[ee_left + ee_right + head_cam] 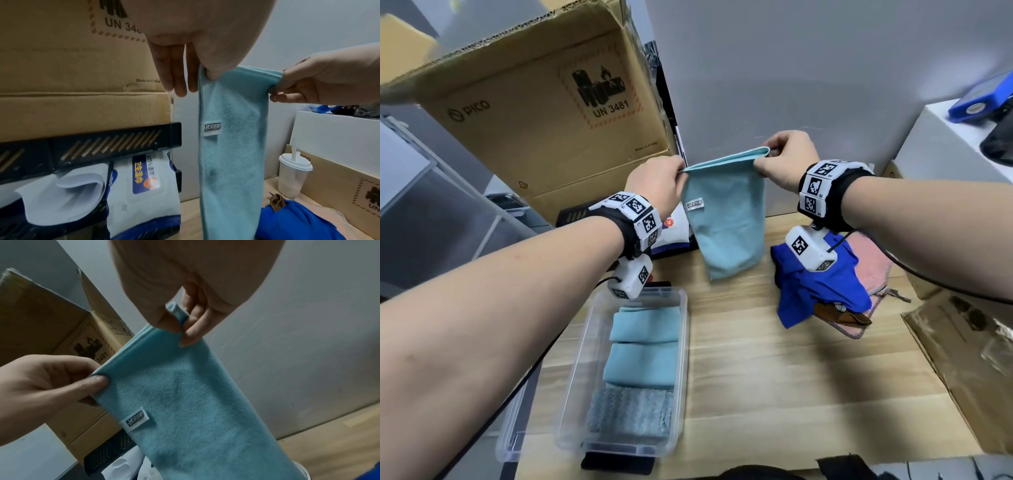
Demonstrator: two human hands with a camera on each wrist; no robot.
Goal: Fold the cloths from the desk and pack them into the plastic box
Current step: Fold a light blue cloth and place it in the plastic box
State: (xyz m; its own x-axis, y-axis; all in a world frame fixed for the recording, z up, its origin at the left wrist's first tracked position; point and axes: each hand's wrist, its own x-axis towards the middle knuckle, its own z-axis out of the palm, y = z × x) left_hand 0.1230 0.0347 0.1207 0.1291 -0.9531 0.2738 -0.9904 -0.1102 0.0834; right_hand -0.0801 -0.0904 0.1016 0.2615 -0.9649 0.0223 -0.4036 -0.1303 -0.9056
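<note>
A light blue cloth with a small white label hangs doubled over in the air above the desk's far side. My left hand pinches its upper left corner and my right hand pinches the upper right corner. In the left wrist view the light blue cloth hangs from my thumb and the right hand holds the far corner. From the right wrist the same cloth stretches between both hands. The clear plastic box at front left holds three folded bluish cloths. A dark blue cloth lies crumpled on a pink cloth at right.
A large cardboard box stands at the back left over a black rack with wet-wipe packs. A white lidded cup stands near the wall. More cardboard lies at right, a white box at back right.
</note>
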